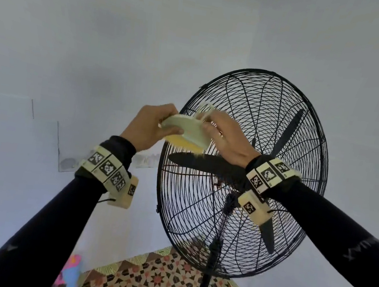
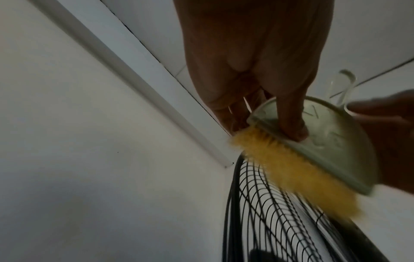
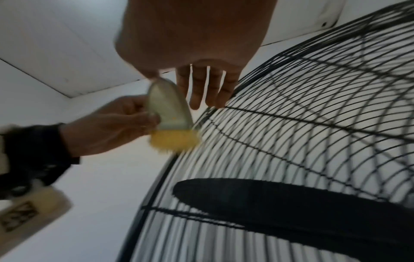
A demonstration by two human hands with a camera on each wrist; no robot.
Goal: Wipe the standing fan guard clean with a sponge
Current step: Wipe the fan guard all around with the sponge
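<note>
- Currently: white wall (image 1: pixel 100 42) fills most of the head view; a ceiling edge shows in both wrist views.
- Standing fan guard (image 1: pixel 305 127) is a black wire cage, upright on its pole (image 1: pixel 205 282), right of centre in the head view. Black blades (image 1: pixel 205 164) are visible through the wires.
- Patterned surface (image 1: pixel 161 282) lies low behind the pole; I cannot tell what it is.
- Both arms are in dark sleeves with tagged wrist bands, raised toward the upper-left rim of the guard.
- Left hand (image 1: pixel 151 127): grip clamped on the tool, thumb on the pale top shell and fingers curled behind its left end. The left wrist view shows the thumb (image 2: pixel 291 124) pressed onto the shell.
- Right hand (image 1: pixel 224 136): it meets the right end of the tool near its clear handle loop. The right wrist view shows fingers (image 3: pixel 195 88) hanging fairly straight, tips just beside the guard wires. I cannot tell whether the thumb side pinches the tool.
- Sponge (image 1: pixel 186 134): in fact it reads as a scrub brush, with a pale green dome body and yellow bristles (image 2: pixel 291 175) underneath. It is held between the two hands at the guard's upper-left rim, bristles pointing down and touching or just off the wires; blur hides the contact.
</note>
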